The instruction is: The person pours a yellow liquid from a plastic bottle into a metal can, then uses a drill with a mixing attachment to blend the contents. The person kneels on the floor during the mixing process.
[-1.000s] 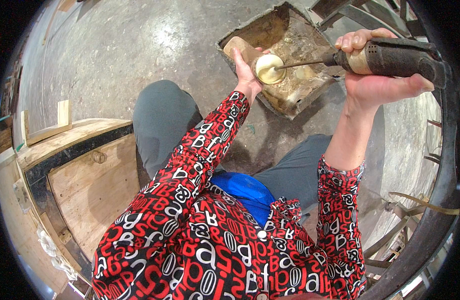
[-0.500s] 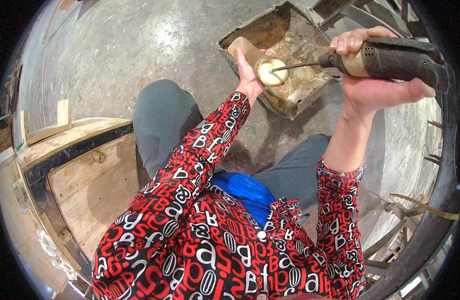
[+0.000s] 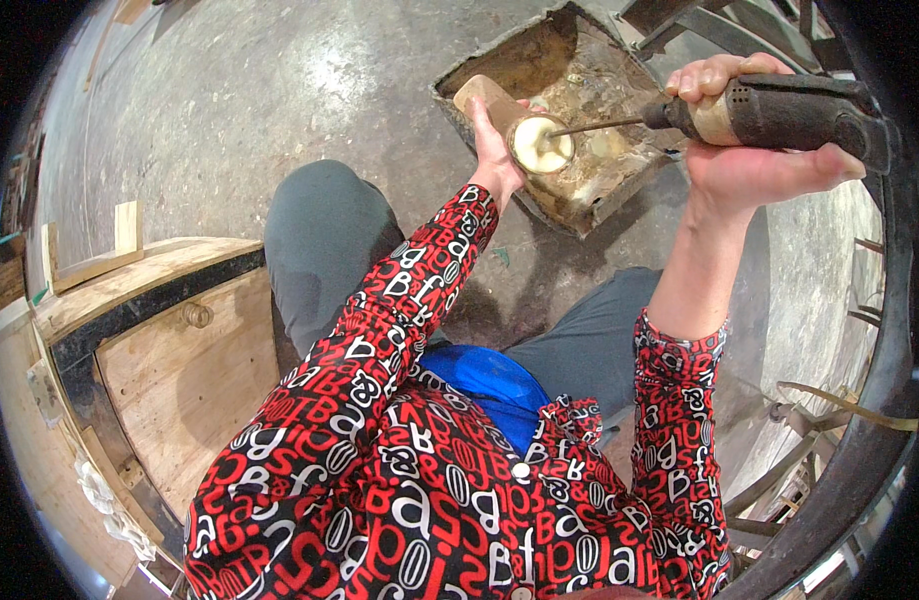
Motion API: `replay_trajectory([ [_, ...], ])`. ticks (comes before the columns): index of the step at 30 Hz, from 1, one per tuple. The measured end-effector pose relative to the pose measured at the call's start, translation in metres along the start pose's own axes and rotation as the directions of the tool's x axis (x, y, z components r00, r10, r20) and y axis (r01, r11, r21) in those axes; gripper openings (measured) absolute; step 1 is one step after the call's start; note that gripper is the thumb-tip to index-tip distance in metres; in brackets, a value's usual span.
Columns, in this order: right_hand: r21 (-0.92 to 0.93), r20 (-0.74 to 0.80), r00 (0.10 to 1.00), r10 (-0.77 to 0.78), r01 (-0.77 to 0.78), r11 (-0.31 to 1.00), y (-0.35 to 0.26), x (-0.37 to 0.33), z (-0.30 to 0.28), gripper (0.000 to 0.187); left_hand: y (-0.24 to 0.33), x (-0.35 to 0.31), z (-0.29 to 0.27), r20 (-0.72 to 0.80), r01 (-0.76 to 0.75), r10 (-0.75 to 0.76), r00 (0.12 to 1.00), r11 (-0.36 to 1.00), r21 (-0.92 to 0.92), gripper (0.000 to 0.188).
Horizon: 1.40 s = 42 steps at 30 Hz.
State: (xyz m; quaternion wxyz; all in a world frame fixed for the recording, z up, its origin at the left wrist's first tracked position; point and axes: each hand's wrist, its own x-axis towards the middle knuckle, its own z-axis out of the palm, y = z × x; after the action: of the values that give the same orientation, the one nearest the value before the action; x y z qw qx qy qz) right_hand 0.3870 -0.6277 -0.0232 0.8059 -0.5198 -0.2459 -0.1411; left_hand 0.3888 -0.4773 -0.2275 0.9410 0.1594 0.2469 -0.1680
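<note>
My left hand (image 3: 493, 150) is closed around a tan, tube-like piece (image 3: 482, 92) with a round, cream-white open end (image 3: 542, 146) turned toward the right. I cannot make out its material. My right hand (image 3: 721, 178) grips a black hand-held power tool (image 3: 804, 112) with a pale collar, its fingers over the top and the palm beneath. From the tool a thin metal rod (image 3: 604, 125) reaches left, its tip at the cream-white end. Both hands are held out above a worn, dirt-crusted tray (image 3: 579, 215).
Grey concrete floor (image 3: 239, 110) spreads beneath. A wooden box (image 3: 194, 375) with a black edge stands left of my knee. A dark metal frame (image 3: 759, 40) is at the upper right, and a curved dark rim (image 3: 884, 380) runs along the right side.
The rod's tip has shifted slightly up and to the right against the round end. That end has moved slightly left, and the tool has moved a little. Both hands keep their grip.
</note>
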Motion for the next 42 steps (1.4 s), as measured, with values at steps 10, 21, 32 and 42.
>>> replay_trajectory([
  [10, 0.026, -0.043, 0.999, 0.018, -0.017, 1.0, 0.0, 0.0, -0.002, 0.099, 0.006, 0.003, -0.003, -0.01, -0.066, 0.066, 0.998, 0.997, 0.042, 0.08],
  [21, -0.006, -0.052, 0.998, 0.024, -0.024, 1.0, -0.006, -0.002, -0.002, 0.1, 0.006, 0.005, 0.001, -0.004, -0.112, 0.112, 0.994, 0.993, 0.045, 0.08],
  [32, 0.09, -0.013, 0.999, 0.051, -0.05, 0.995, -0.004, -0.003, 0.008, 0.1, 0.011, 0.004, 0.001, -0.008, -0.131, 0.131, 0.991, 0.991, 0.027, 0.081],
  [42, 0.065, 0.063, 0.998, 0.027, -0.031, 0.997, -0.001, -0.005, 0.023, 0.105, 0.005, 0.01, -0.004, 0.02, -0.065, 0.065, 0.998, 0.997, -0.031, 0.08],
])
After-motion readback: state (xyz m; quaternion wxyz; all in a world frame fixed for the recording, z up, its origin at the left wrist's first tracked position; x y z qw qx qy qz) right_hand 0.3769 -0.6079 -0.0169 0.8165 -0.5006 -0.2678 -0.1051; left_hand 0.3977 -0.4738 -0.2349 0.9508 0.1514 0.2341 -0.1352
